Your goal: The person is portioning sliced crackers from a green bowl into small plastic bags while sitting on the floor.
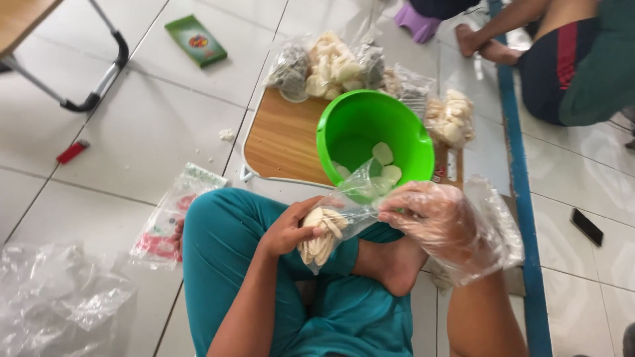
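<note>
Lower left of the frame, crumpled clear plastic (59,297) lies on the floor (132,125). At centre, the left hand (291,228) is closed around a small clear bag (331,228) partly filled with pale crackers (321,238), held above the lap. Just right, the gloved right hand (430,218) pinches the bag's open mouth. Above them, a green bucket (374,142) holds only a few crackers, and several filled bags (331,66) sit beyond, so packing looks well advanced.

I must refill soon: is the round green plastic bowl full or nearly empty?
Nearly empty: the round green plastic bowl shows mostly bare green inside, with few pale crackers.
</note>
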